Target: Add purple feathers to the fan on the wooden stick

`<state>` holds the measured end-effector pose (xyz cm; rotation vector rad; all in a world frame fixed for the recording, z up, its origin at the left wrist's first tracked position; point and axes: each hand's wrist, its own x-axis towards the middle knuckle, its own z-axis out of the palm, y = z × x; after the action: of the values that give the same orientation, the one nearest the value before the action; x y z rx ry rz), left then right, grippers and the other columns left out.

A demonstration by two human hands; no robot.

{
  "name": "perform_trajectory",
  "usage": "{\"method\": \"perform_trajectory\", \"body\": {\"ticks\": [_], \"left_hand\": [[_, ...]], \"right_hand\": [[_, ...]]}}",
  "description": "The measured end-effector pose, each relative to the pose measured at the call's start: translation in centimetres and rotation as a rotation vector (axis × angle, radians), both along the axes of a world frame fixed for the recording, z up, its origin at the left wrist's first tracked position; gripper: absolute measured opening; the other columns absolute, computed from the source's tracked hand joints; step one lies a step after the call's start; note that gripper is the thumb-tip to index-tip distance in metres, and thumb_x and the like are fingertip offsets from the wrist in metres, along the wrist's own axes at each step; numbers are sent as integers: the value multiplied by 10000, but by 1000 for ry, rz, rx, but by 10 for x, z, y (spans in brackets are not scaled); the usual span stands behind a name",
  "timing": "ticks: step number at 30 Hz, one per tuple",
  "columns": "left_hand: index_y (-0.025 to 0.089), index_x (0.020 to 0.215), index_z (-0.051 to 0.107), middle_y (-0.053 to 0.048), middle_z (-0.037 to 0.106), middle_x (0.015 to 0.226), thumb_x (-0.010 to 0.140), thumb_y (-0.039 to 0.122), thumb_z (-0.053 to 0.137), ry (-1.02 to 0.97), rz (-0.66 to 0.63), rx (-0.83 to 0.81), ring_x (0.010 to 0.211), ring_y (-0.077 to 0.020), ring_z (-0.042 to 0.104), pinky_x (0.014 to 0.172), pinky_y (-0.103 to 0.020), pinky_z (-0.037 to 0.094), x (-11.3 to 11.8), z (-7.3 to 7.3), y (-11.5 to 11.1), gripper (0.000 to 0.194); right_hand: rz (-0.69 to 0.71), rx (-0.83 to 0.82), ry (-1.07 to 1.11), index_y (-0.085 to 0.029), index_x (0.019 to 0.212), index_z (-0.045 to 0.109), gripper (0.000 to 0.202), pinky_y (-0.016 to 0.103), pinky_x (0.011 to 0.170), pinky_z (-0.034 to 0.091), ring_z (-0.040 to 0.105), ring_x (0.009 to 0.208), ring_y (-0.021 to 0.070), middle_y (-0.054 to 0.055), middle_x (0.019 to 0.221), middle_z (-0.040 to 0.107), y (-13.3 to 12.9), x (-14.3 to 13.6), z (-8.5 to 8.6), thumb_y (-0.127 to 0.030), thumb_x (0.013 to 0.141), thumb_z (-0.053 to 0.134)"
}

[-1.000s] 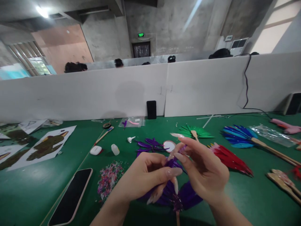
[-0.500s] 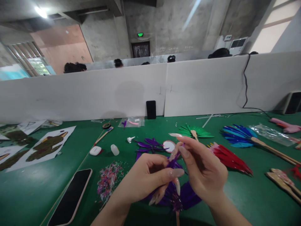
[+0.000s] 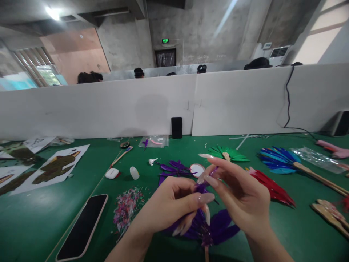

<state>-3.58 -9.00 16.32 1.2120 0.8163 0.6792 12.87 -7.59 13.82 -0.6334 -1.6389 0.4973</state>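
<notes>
Between the fingers of my left hand (image 3: pixel 174 207) is a purple feather (image 3: pixel 201 188), pinched near the middle of the view. My right hand (image 3: pixel 241 193) pinches the same feather's upper end between thumb and forefinger. Under both hands lies a purple feather fan (image 3: pixel 222 227) with a wooden handle (image 3: pixel 206 253) pointing towards me; my left hand hides part of it. Loose purple feathers (image 3: pixel 177 168) lie just beyond my hands, beside a small round white disc (image 3: pixel 196 170) with a reddish rim.
Left are a phone (image 3: pixel 83 227), a heap of coloured bits (image 3: pixel 127 209), a small white bottle (image 3: pixel 134 173) and a white case (image 3: pixel 112 173). Right lie green (image 3: pixel 237 154), blue (image 3: pixel 278 158) and red feather fans (image 3: pixel 272 187), plus a pink glue gun (image 3: pixel 332 148). A white partition (image 3: pixel 109 109) stands behind.
My right hand has shifted slightly right, with its fingers at the feather's upper end. My left hand keeps its pinch. The whole view has moved a little.
</notes>
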Motion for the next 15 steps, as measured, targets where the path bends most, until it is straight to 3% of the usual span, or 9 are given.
{"method": "perform_trajectory", "body": {"ticks": [5,10,15], "left_hand": [[135,615,574,73,447,355,736,425,701,23,35,29,273,-28,365,291,-139,241,1,2,-2,339],[134,627,588,69,454,370,763,447,668,53,-8,-14,276,-28,366,283,-136,247,0,1,-4,351],[134,626,589,68,455,370,760,461,667,68,-13,-23,274,-26,363,277,-133,245,1,-1,-5,362]], "right_hand": [[-49,22,-4,-267,1163,604,381,253,615,577,657,681,140,1,806,685,-2,-2,1,-79,832,595],[-113,22,11,-289,1077,636,329,215,616,577,673,660,118,-22,858,720,-4,-1,1,-69,838,585],[-109,26,-2,-278,1064,633,299,211,570,564,650,608,112,-26,773,696,-4,-1,3,-73,875,524]]}}
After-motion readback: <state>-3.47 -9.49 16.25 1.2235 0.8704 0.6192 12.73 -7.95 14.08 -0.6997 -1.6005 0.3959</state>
